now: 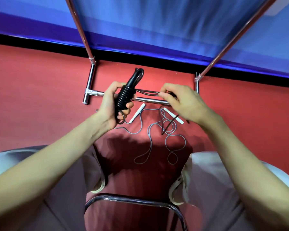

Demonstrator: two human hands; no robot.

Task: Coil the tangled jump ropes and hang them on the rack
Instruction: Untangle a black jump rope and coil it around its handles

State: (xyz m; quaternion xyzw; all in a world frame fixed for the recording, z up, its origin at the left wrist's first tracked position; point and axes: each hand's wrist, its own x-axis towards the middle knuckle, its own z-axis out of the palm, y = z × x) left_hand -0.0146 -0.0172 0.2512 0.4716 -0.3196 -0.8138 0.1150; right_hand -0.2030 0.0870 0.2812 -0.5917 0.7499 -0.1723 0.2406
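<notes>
Gripping a black jump rope (124,95) by its handles, the left hand (113,105) curls its fingers and thumb round the bundle, where glossy black cord is wound in tight, neat turns about the handle shafts. The tapered handle tops stick up and away from the person, with a few loops showing at the upper end and another loop poking out below the palm. From the coil, a couple of dark strands run taut across to the right hand (182,101), which pinches them between thumb and fingertips, the rest of its fingers bent over the cord. Both hands are held up above the lower chrome bar of the rack (91,80), whose two uprights slant away against a blue wall.

Down on the red floor (40,84), between the person's knees and the rack's base, lies a grey jump rope (149,140) with two white handles. Its thin cord sprawls in loose, overlapping loops, and a dark strand dangling from the right hand crosses over it. A chrome chair frame (128,200) curves at the near edge.
</notes>
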